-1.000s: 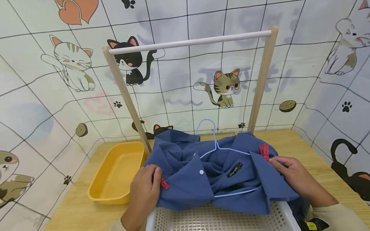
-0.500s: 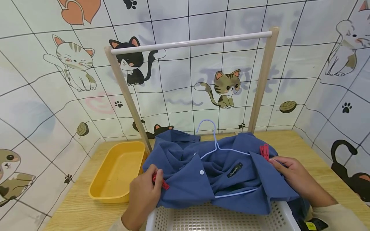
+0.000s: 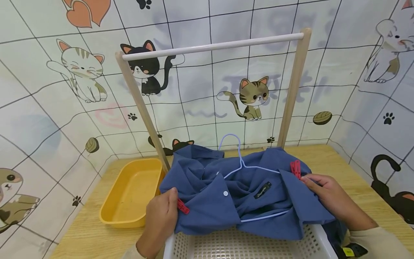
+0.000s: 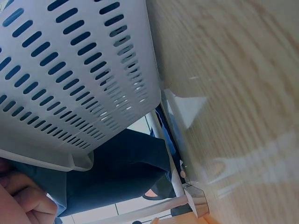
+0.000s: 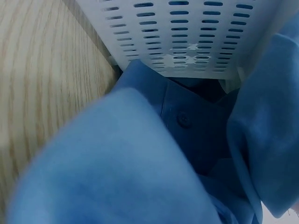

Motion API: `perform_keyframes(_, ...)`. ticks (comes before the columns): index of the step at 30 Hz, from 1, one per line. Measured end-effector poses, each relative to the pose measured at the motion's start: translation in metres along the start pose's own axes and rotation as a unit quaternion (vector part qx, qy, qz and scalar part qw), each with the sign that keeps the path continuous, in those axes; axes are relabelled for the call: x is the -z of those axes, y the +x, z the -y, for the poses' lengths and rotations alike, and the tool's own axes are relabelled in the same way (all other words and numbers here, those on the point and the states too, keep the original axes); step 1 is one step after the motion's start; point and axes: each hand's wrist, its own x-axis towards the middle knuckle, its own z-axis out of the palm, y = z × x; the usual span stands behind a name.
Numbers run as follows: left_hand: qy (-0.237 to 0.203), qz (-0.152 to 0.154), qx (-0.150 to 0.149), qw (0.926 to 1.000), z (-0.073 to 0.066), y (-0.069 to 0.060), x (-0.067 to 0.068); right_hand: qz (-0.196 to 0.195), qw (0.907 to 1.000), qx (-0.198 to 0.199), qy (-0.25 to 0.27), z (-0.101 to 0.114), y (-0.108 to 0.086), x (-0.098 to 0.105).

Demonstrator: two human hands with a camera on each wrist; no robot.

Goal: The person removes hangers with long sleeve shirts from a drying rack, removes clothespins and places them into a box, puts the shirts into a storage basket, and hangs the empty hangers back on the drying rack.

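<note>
L hand (image 3: 161, 214), R hand (image 3: 327, 195): both grip blue shirt (image 3: 207, 212) | hanger (image 3: 241, 163), red clips (image 3: 183, 207): head cam only

A blue fabric shirt (image 3: 200, 217), with a thin lavender hanger (image 3: 240, 158) in it, lies over a white perforated plastic basket (image 3: 245, 248), right of a yellow rectangular tray (image 3: 132, 190), before a pale wooden rack (image 3: 292, 90).

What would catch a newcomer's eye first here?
Probably the blue shirt at lower centre, spread over part of the white basket, a lilac hanger poking from its neck. Two red clips stand out, one by the left hand, one by the right hand. Behind, cartoon cats dot the wall.
</note>
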Motion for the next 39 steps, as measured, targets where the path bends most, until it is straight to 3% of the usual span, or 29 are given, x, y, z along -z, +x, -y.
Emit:
perform_keyframes(15,-0.045,0.023,0.044,0.9977,0.0015,0.0025,-0.0036,-0.007,0.9992,-0.030,-0.026,0.0048,0.0002,0.0016)
perform_keyframes(23,-0.047,0.050,0.061,0.9958,0.0014,0.0024,-0.0023,-0.007,0.9988,-0.038,-0.031,0.0037,0.0000,0.0021)
perform_keyframes(33,-0.049,0.052,0.053,0.9960,0.0016,0.0025,-0.0022,-0.012,0.9990,-0.029,-0.032,0.0038,0.0003,0.0018)
perform_keyframes(39,-0.060,0.062,0.066,0.9941,0.0018,0.0032,-0.0028,-0.002,0.9996,-0.018,-0.020,0.0032,0.0001,0.0019)
